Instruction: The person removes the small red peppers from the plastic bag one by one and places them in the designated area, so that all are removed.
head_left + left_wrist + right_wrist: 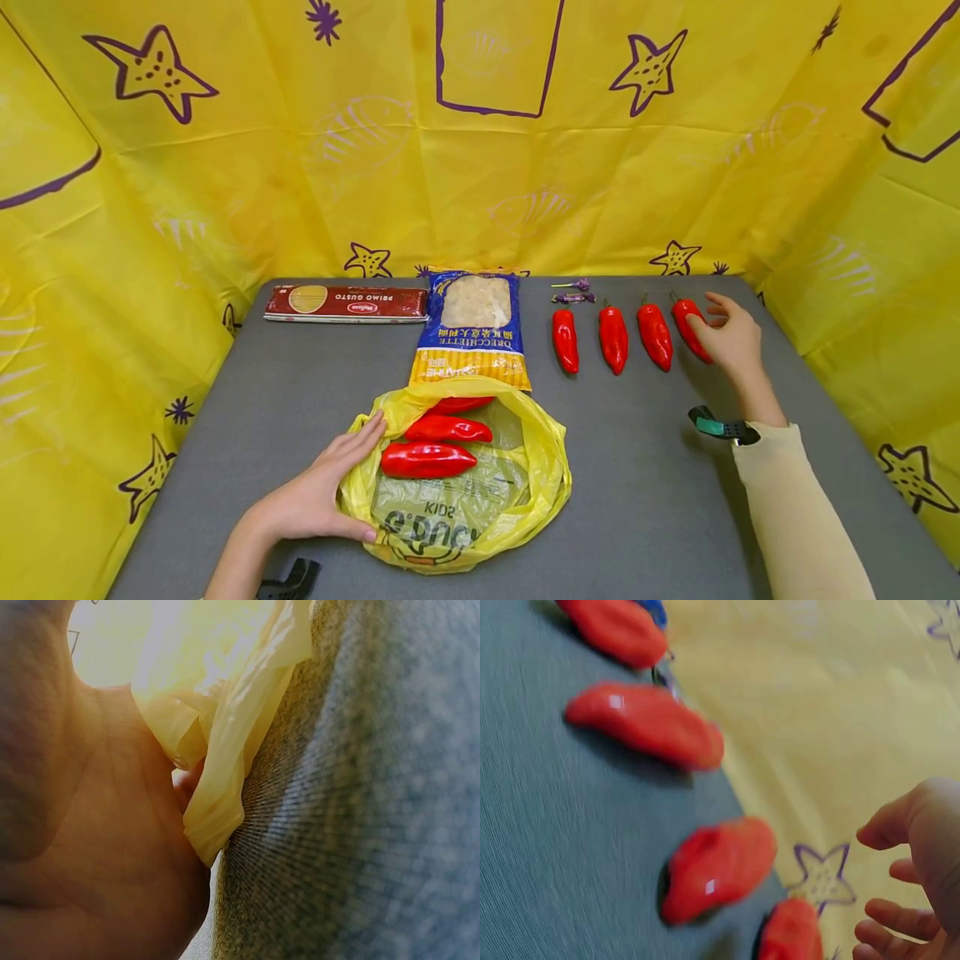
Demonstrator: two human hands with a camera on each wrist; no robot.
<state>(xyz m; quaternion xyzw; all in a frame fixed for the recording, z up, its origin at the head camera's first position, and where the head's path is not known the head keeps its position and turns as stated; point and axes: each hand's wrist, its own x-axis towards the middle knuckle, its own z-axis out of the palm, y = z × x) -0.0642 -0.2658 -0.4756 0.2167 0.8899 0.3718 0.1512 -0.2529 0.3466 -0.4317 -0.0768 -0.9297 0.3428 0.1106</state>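
Observation:
My left hand [318,492] rests against the left rim of a yellow plastic bag [551,492], fingers and thumb spread along its edge. In the left wrist view, a fold of the bag [217,802] lies by the palm [105,795]. Inside the open bag lie three red peppers [429,460]. My right hand [731,337] hovers over the rightmost red pepper [686,321] of a row on the table. Its fingers are loosely bent and apart, with nothing between them in the right wrist view. Other row peppers [655,336] lie to its left.
Behind the yellow bag lies a blue and yellow pasta bag [472,333]. A dark red pasta pack [348,304] is to its left. Small purple wrapped candies [573,297] lie behind the pepper row. Yellow printed cloth [480,183] surrounds the grey table [622,500].

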